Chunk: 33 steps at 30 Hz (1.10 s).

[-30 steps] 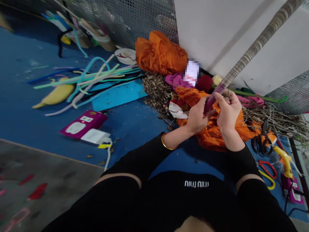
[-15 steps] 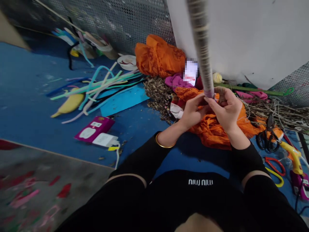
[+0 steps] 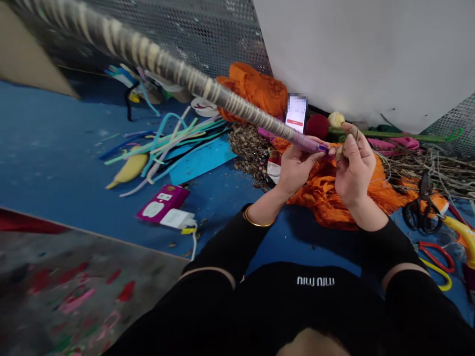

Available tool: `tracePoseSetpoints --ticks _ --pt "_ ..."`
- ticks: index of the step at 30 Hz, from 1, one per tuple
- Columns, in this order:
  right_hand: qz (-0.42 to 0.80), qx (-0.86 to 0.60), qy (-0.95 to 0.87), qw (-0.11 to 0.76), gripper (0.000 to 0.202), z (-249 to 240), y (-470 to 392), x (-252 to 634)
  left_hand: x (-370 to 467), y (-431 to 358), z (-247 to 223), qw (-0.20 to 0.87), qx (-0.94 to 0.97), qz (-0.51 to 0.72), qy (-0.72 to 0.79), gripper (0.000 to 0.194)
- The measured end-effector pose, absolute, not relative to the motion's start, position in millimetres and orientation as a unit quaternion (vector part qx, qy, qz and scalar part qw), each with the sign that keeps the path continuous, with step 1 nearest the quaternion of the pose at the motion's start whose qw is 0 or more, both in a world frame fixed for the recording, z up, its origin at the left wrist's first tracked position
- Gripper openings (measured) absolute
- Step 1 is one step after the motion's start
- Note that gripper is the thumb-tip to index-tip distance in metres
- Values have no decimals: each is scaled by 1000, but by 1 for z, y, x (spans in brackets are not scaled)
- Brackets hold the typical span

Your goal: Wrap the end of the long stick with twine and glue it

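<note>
The left grip clasps the purple end of the banded pole, whose long axis slants away leftward and up from that nearer grip, while the right grip curls just beyond, its hold unclear.

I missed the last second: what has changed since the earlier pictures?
The wrapped stick has swung across the view, from pointing up-right to up-left. The left hand still holds its purple end, the right hand still close by. The orange cloth and phone stay put.
</note>
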State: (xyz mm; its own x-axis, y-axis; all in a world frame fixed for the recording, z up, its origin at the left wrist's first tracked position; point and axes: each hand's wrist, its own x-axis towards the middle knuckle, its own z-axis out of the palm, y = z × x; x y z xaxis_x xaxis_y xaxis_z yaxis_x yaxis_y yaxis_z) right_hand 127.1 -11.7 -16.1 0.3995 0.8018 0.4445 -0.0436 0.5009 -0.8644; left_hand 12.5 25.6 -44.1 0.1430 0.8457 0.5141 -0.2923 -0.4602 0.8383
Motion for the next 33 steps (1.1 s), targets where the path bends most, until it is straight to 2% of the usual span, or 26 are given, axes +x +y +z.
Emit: tracePoseSetpoints --ticks 10,15,18,25,29,33 --pt "227 -435 -507 709 40 -20 -29 114 11 24 -39 564 522 612 186 39" --pt "247 -432 -561 661 48 -21 -26 125 11 24 -40 568 508 616 201 46" --pt "250 -427 -579 648 48 -23 -24 131 10 24 -40 563 519 612 198 44" --pt "200 -426 -562 680 45 -27 -20 128 13 21 -38 585 514 604 171 40" --pt "116 -370 -493 779 24 -27 -22 112 17 19 -40 583 502 626 126 37" --pt "138 -315 -419 841 10 -20 -24 103 16 24 -42 556 515 639 131 36"
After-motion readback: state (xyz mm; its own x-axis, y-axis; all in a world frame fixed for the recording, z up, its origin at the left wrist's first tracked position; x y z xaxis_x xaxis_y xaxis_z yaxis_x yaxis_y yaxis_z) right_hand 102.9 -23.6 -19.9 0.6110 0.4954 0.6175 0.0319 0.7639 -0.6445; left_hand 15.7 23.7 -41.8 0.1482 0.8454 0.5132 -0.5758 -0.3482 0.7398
